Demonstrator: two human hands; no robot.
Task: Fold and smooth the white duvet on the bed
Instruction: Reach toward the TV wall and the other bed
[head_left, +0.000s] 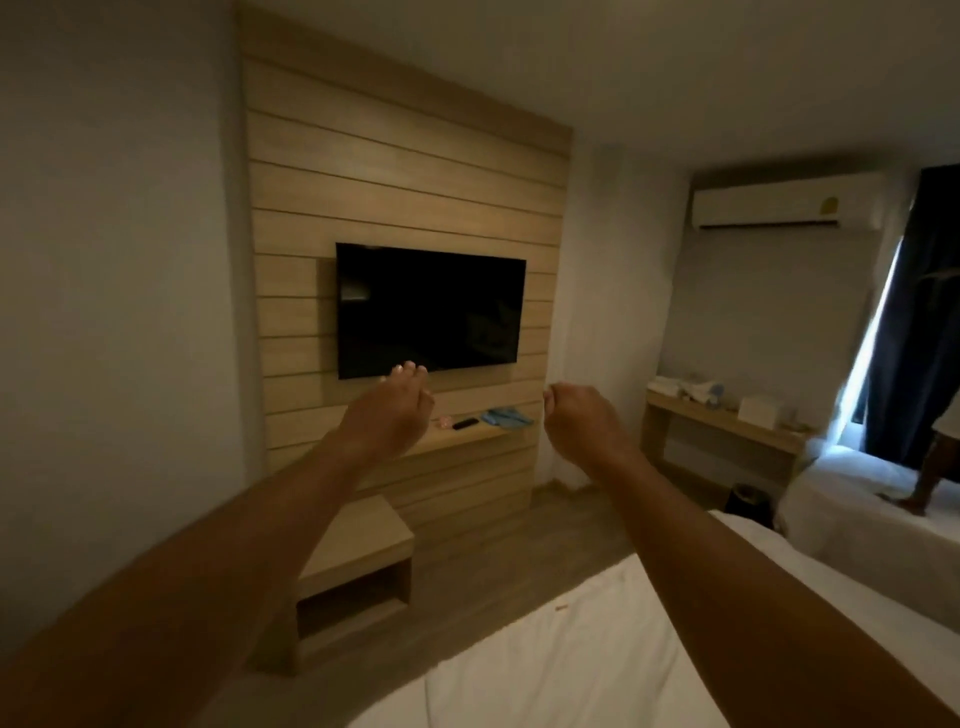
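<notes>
Dark television (428, 309) at 12 o'clock, left hand (387, 410) released, right hand (582, 415) clenched empty, white duvet (571, 665) smooth at 5 o'clock

I see the white duvet (582, 654) spread over the bed (878, 582) at the bottom right of my view — plain, pale, mostly flat. It runs from the lower edge up toward the far corner, with a soft crease near its left side — and a small mark on top. My arms cross above it, not touching.
</notes>
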